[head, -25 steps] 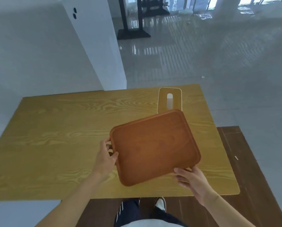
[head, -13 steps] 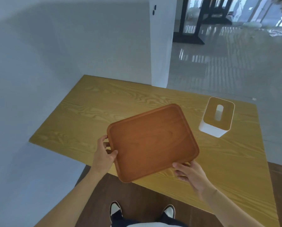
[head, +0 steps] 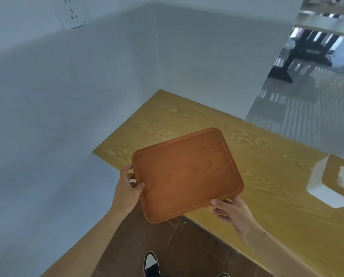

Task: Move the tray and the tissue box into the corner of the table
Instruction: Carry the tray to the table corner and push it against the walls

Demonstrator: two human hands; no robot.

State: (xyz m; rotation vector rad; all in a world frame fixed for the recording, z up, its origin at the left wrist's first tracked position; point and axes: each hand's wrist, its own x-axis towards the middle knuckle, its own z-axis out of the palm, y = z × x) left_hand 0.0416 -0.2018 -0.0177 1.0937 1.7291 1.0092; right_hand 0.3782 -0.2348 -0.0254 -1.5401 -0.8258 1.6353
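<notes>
Both hands hold a brown wooden tray (head: pixel 187 172) in the air over the near left part of the yellow wooden table (head: pixel 187 118). My left hand (head: pixel 128 189) grips its left edge, thumb on the rim. My right hand (head: pixel 232 211) grips its near right corner from below. The tray is empty and slightly tilted. A white tissue box (head: pixel 335 183) with a wooden top and a slot stands on the table at the far right, partly cut off by the frame edge.
Grey walls meet in a corner (head: pixel 156 56) just behind the table's far left end. A wall socket (head: pixel 73 14) sits high on the left wall. Dark brown floor (head: pixel 187 246) and my shoes lie below; a glossy tiled floor with a black table base shows at the upper right.
The view has swung left toward the wall corner. The tray, still in both hands, now hangs over the table's left end, and the tissue box has slid toward the right frame edge.
</notes>
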